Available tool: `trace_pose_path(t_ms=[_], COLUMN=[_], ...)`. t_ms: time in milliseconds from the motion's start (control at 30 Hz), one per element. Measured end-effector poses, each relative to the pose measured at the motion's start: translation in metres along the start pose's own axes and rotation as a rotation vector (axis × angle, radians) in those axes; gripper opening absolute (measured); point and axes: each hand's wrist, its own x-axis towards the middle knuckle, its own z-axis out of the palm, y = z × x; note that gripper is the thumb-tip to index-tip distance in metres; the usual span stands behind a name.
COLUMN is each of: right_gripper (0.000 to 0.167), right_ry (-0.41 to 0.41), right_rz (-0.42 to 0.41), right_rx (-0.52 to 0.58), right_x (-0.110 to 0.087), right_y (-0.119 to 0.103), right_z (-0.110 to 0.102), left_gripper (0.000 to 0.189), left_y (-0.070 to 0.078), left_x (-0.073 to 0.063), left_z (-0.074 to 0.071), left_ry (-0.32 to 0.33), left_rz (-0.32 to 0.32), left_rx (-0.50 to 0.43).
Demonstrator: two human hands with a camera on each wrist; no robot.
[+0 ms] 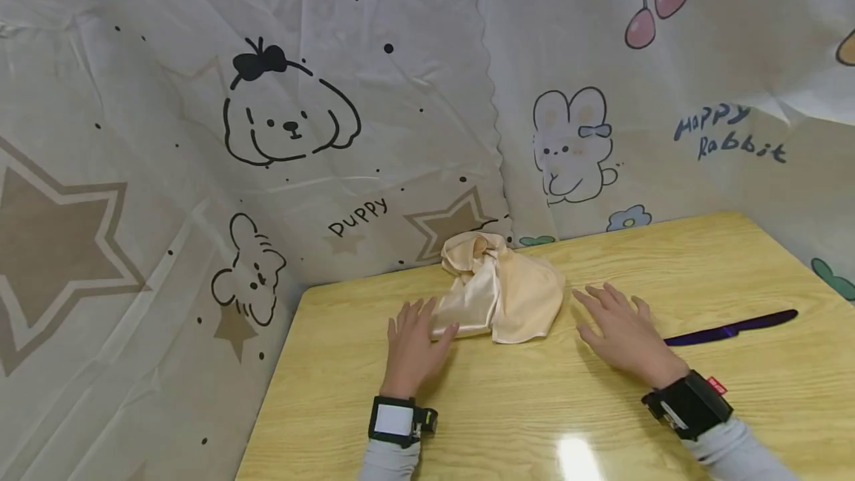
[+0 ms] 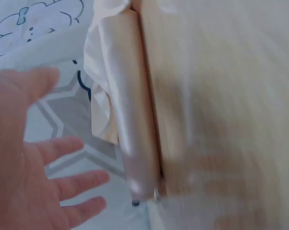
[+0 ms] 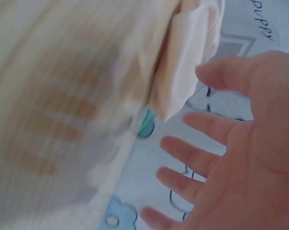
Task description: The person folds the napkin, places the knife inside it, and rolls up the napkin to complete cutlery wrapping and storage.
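A shiny peach satin cloth [image 1: 528,295] lies crumpled toward the back of the table, its top bunched into a loop. My left hand [image 1: 413,344] is at its left edge, fingers spread; in the left wrist view the fingers [image 2: 82,184] are apart, with the cloth [image 2: 127,96] beyond them. To the right of the cloth, my right hand [image 1: 624,329] hovers with fingers extended and nothing in it. The right wrist view shows the spread hand [image 3: 249,143] near the cloth's edge [image 3: 182,62].
A dark purple knife [image 1: 731,330] lies on the wooden table [image 1: 508,407] at the right, its left end behind my right hand. White sheets [image 1: 427,132] printed with cartoon animals, stars and cherries hang behind the table and along its left side.
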Motion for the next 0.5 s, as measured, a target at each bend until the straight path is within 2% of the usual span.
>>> trace_pose_path(t_ms=[100,300,367,500], right_gripper=[0.055,0.060,0.052,0.024], right_ry=[-0.011,-0.006,-0.011,0.003], right_rz=[-0.025,-0.087,-0.104,-0.120], right_rx=[0.015,0.068,0.077,0.073], right_x=[0.009,0.027,0.030,0.034], right_y=[-0.013,-0.040,-0.046,-0.051], right_z=[0.008,0.025,0.031,0.036], left_gripper=[0.066,0.064,0.065,0.066], left_y=[0.007,0.027,0.033,0.041], left_x=[0.010,0.033,0.039,0.042], left_z=[0.006,0.021,0.027,0.036], left_ry=[-0.002,-0.055,-0.091,-0.149], left_rz=[0.001,0.020,0.023,0.009], left_rx=[-0.049,-0.154,-0.186,-0.223])
